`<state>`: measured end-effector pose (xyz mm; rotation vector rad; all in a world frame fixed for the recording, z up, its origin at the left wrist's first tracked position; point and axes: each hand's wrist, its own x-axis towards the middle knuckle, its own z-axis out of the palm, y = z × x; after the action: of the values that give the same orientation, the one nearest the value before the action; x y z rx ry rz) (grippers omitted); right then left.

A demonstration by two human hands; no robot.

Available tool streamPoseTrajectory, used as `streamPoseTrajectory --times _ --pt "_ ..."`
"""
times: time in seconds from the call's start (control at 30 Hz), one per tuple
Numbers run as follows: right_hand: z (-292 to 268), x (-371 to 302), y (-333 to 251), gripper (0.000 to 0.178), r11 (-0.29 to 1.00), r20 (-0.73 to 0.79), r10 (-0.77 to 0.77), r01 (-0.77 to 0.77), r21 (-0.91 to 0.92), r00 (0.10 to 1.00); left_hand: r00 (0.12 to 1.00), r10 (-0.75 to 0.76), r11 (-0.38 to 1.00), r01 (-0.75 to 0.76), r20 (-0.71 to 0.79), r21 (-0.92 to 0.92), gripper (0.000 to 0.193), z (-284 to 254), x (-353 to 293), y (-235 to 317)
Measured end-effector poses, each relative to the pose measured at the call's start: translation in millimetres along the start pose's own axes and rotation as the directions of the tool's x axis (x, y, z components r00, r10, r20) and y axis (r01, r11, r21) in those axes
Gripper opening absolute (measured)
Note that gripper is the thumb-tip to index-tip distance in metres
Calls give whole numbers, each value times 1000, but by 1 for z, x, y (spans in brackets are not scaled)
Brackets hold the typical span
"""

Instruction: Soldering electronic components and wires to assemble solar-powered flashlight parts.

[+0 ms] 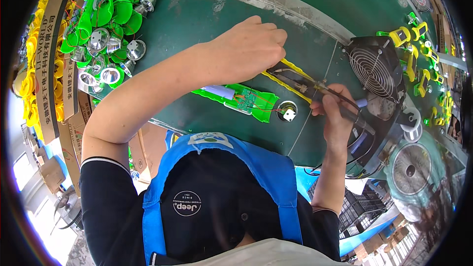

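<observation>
Left grip [253, 49]: fingertips hidden | right grip [336, 108]: around dark tool [355, 119] | yellow-edged casing [290, 88]: part-covered

left hand [251, 49] holds yellow casing [289, 87]; right hand [336, 113] grips dark tool [351, 116]

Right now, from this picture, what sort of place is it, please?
Probably an electronics assembly workshop: wired green casings with silver reflectors lie heaped at the green workbench's left, one separate casing exposes a circuit board, and yellow parts are grouped on the right.
</observation>
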<state>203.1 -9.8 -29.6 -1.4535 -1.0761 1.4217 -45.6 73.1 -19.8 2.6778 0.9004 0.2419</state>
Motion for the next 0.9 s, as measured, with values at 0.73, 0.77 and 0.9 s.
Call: streamPoseTrajectory --times 0.73,0.77,0.9 --pt "-14 -22 25 38 932 -208 -330 353 87 921 998 54 997 -54 -9 53 8 0 -2 -1" --pt "-10 -20 30 36 918 -228 -343 376 122 911 998 62 998 -61 -19 33 8 1 -2 -2" --pt "-9 -18 39 33 919 -223 -313 353 173 923 999 19 1000 -19 31 2 8 -1 0 -1"
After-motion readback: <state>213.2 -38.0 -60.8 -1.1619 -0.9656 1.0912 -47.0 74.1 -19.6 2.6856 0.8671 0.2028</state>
